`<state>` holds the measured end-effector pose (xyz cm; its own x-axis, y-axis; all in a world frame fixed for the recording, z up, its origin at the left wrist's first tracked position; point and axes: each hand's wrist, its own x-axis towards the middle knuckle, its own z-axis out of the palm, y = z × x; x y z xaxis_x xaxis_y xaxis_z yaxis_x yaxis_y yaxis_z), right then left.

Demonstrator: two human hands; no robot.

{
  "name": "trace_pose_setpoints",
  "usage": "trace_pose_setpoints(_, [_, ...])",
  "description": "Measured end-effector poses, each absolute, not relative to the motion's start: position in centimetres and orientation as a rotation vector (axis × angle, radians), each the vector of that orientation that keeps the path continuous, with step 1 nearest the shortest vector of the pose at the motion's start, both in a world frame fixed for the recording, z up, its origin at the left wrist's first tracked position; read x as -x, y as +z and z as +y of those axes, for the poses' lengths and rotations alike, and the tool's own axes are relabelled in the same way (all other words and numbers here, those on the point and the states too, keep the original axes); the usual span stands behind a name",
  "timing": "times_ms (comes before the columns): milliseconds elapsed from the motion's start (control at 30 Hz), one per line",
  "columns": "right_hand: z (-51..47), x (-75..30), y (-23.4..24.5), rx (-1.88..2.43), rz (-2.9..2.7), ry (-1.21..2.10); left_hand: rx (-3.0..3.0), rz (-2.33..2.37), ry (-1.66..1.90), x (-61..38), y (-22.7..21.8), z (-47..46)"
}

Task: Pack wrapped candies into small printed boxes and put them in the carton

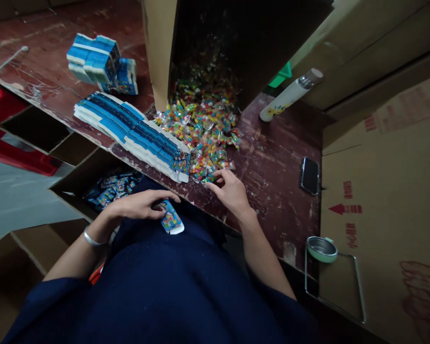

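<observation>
Close to my body, my left hand (143, 204) is closed around a small blue printed candy box (172, 217), whose white end flap stands out toward the right. My right hand (231, 191) reaches to the near edge of a heap of clear candy packets (204, 129) filled with colourful sweets. Its thumb and forefinger pinch one candy packet (208, 178) at the edge of the heap. Beside the heap, a long row of flattened blue boxes (129, 131) lies overlapped along the table edge.
Bundled flat boxes (95, 57) lie at the back left. Below the table edge, a carton (79, 179) holds several blue boxes. A white bottle (286, 98), a phone (309, 175) and a green-rimmed cup (321, 249) are on the right, near a large carton (380, 191).
</observation>
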<state>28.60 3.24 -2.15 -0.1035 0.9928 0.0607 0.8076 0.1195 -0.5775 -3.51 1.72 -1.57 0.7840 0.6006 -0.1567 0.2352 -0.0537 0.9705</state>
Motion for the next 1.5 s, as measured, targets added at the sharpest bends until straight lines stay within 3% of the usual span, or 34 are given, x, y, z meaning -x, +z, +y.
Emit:
trace_pose_setpoints(200, [2.9,-27.5,-4.2,1.741,-2.034,0.392,-1.754,0.710,0.176,5.6,-0.4,2.4])
trace_pose_setpoints(433, [1.9,-27.5,-1.4,1.575,-1.628,0.591,-1.405,0.929,0.660,2.1,-1.8,1.9])
trace_pose_setpoints(667, [1.2,-23.0,2.4,1.250,-1.435,0.709,-1.192,0.902,0.767,-2.0,-2.5,0.7])
trace_pose_setpoints(900, [1.9,-22.5,2.2,1.256,-1.761,0.462,-1.077,0.897,0.876,-2.4,-2.2,0.1])
trace_pose_setpoints(1133, [2.0,-22.6,1.7,1.165,-1.852,0.845,-1.017,0.887,1.094,-3.4,-2.2,-0.6])
trace_pose_setpoints(1500, [0.7,-21.6,-1.1,1.156,-1.649,0.833,-1.035,0.841,1.083,-2.9,-1.5,-0.7])
